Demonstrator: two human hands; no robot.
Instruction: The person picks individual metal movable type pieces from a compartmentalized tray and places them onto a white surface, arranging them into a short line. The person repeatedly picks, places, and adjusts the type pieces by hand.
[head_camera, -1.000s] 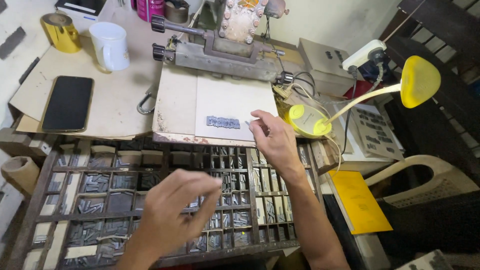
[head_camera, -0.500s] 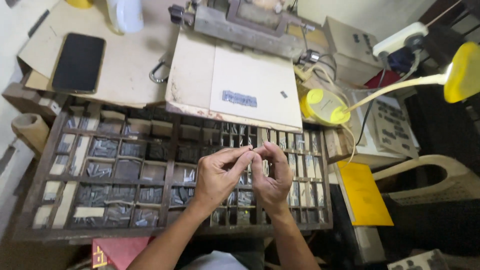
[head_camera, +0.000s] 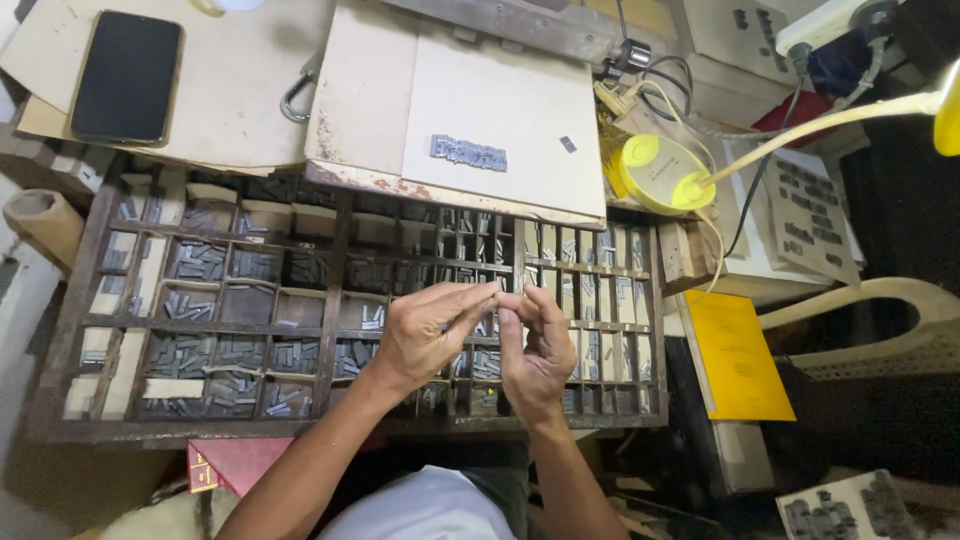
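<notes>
My left hand (head_camera: 425, 335) and my right hand (head_camera: 537, 352) meet over the middle of a wooden type case (head_camera: 330, 300). Their fingertips pinch together on a tiny type piece (head_camera: 506, 299), which is barely visible between them. The case has many small compartments holding several grey metal type pieces. Beyond the case, a short row of set type (head_camera: 468, 153) lies on a white sheet (head_camera: 500, 100), with one loose piece (head_camera: 567, 144) to its right.
A black phone (head_camera: 127, 75) lies on cardboard at the far left, with a carabiner (head_camera: 296, 95) beside it. A yellow lamp base (head_camera: 660, 172) with cables sits right of the sheet. A yellow booklet (head_camera: 735, 355) lies right of the case, a red book (head_camera: 235, 462) below it.
My right hand came back from the row of set type and my left hand rose from the case. They now meet fingertip to fingertip. The view has tilted down towards the case.
</notes>
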